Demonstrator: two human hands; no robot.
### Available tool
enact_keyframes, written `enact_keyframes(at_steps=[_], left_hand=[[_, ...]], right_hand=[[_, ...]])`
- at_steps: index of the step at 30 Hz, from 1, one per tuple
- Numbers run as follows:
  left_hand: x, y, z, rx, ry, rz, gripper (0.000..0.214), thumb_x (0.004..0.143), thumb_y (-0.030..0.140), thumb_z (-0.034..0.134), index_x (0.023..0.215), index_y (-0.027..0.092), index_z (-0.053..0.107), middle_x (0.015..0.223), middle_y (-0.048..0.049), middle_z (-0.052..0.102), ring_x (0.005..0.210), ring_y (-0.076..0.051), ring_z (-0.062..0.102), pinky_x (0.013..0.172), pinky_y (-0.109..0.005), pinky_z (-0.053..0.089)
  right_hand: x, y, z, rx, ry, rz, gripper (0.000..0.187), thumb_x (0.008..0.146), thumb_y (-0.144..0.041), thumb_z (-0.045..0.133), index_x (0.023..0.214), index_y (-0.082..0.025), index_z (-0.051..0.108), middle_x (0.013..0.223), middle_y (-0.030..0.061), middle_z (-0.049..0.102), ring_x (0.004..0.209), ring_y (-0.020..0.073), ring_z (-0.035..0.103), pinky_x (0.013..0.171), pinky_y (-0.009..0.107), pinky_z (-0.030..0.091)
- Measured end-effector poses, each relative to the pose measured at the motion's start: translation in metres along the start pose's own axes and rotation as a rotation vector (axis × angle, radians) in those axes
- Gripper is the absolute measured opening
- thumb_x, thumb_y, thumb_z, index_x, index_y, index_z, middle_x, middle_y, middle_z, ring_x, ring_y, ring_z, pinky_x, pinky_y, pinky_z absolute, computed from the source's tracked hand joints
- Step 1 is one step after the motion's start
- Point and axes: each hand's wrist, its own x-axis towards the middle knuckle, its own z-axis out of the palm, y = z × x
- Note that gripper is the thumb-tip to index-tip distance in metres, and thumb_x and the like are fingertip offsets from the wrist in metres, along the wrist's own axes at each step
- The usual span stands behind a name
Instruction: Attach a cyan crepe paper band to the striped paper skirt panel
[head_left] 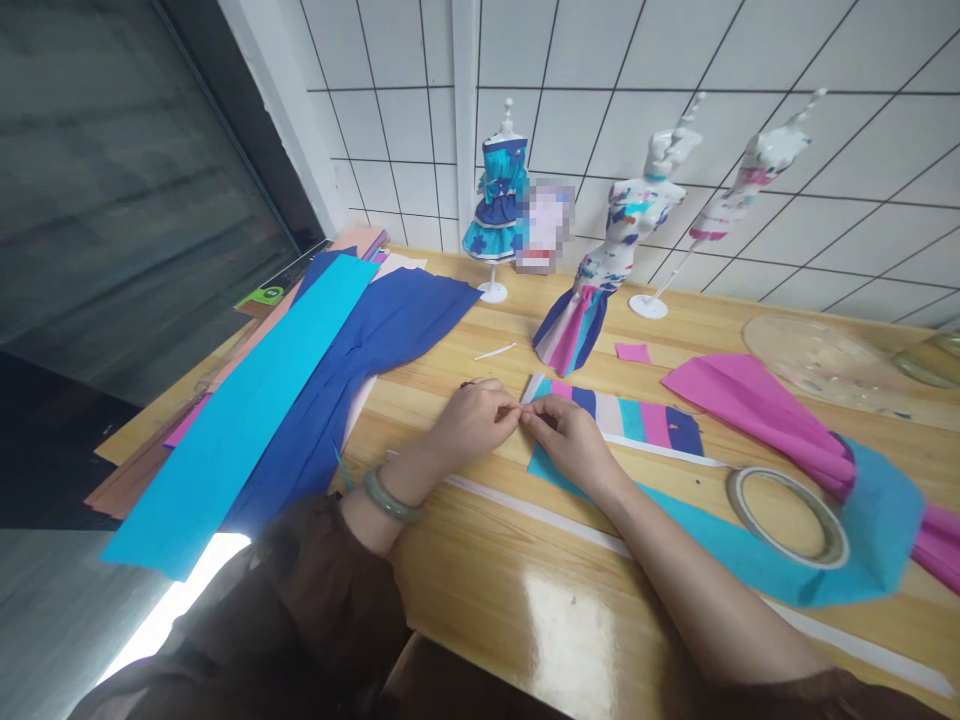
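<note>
My left hand (471, 422) and my right hand (568, 437) meet fingertip to fingertip on the wooden table (487, 590), both pinched on the left end of a striped paper piece (630, 420) of blue, pink, white and turquoise bands. A white strip (660, 452) runs along the striped piece's lower edge. Under it lies a turquoise paper sheet (720, 545). A ring of clear tape (787, 515) rests on that sheet to the right of my right forearm. My left wrist wears a green bangle.
Long turquoise (247, 420) and dark blue paper sheets (375, 340) lie at the left. Three small dress mannequins (496, 200) (607, 270) (735, 200) stand by the tiled wall. A pleated pink paper (757, 410), pink scrap (632, 352), clear plastic lid (817, 360).
</note>
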Motion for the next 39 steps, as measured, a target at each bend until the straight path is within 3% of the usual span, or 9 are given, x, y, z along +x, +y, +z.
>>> enact_keyframes(at_steps=[24, 39], left_hand=[[0.0004, -0.0005, -0.0003, 0.016, -0.048, 0.028, 0.02, 0.082, 0.018, 0.051, 0.082, 0.017, 0.071, 0.074, -0.0033, 0.061, 0.076, -0.014, 0.056, 0.068, -0.025, 0.042], [0.001, -0.001, 0.0009, 0.04, -0.046, 0.04, 0.019, 0.082, 0.018, 0.051, 0.074, 0.016, 0.068, 0.07, -0.0022, 0.057, 0.072, -0.014, 0.055, 0.065, -0.024, 0.039]], right_hand=[[-0.0011, -0.0036, -0.0011, 0.005, 0.008, 0.02, 0.018, 0.08, -0.03, 0.052, 0.078, -0.019, 0.066, 0.078, 0.0052, 0.067, 0.071, 0.0178, 0.058, 0.066, 0.03, 0.043], [-0.001, -0.0041, -0.0009, -0.04, 0.02, -0.004, 0.019, 0.081, -0.03, 0.049, 0.07, -0.019, 0.061, 0.069, 0.0038, 0.062, 0.064, 0.0164, 0.053, 0.061, 0.028, 0.04]])
